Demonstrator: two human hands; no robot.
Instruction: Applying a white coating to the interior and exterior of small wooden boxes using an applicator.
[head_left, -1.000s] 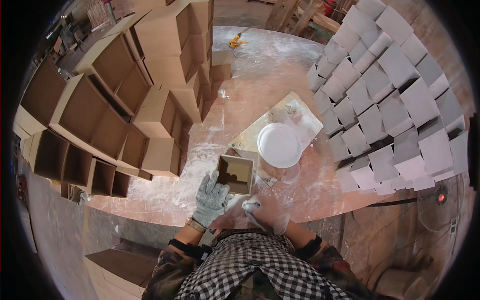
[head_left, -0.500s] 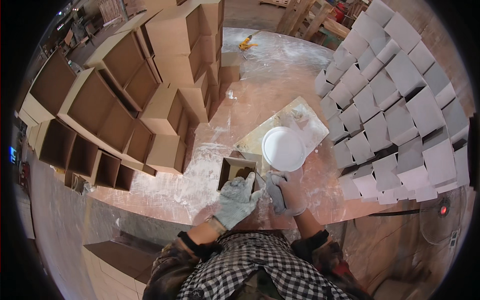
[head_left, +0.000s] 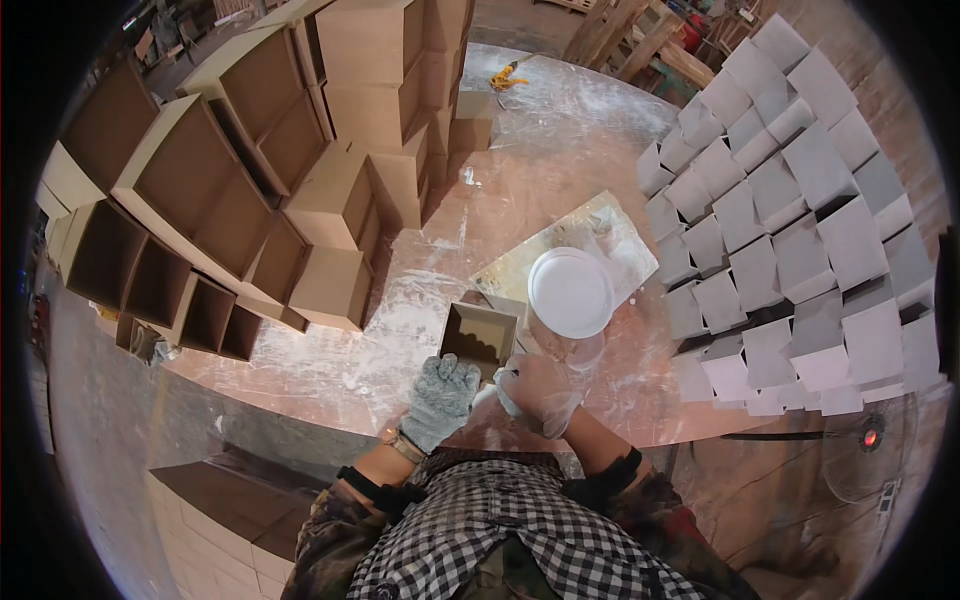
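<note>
Plainly a light box, best held by its walls

The dusty surface [head_left: 575, 130] fills the middle, with stacked brown boxes [head_left: 362, 115] on its left and banked pale grey boxes [head_left: 853, 240] on its right. Between them lies a flat, smeared board [head_left: 630, 240], a round white container [head_left: 570, 292] overlapping its near part. Just left of that, toward the front, is a single open brown box [head_left: 481, 322], mouth upward. It looks like stiff board — light, probably easy to grip, yet likely to dent if squeezed — so a flat hold on two opposite walls, near a corner, should suit it. Both hands are at its near side: the gloved left hand [head_left: 440, 400] has its fingers bunched by the near left corner, though whether they pinch the wall I cannot tell; the right hand [head_left: 543, 390] is curled round a pale piece [head_left: 511, 394], its kind unclear.
</note>
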